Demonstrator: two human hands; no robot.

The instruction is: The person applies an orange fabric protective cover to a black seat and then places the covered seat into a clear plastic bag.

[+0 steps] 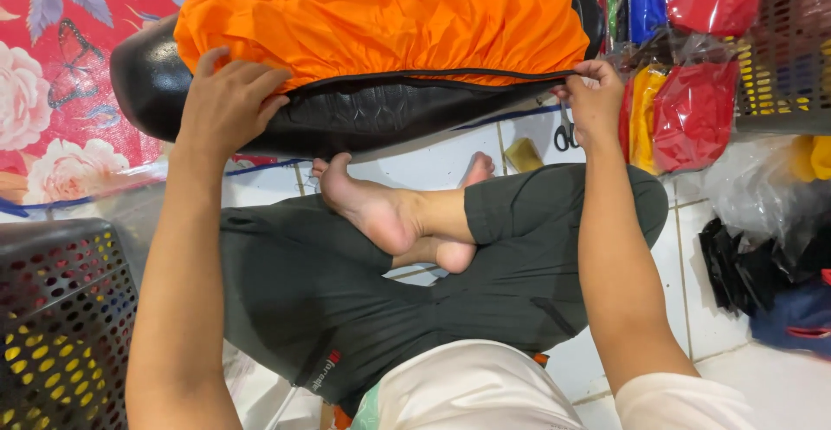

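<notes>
On one black seat (346, 123), two hands (227, 101) (594, 99) grip one orange cover (381, 19).

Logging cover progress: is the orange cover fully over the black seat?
Partly on. The orange cover wraps the top, but the black seat shows bare below its hem and at one end.

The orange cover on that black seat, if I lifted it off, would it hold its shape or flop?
The orange cover would probably flop: it is thin, wrinkled fabric gathered along a black hem. It likely weighs little for its size. Its slight sheen hints it may slide over the black seat, though the right hand pinching the hem and the left hand suggest a snug fit.
</notes>
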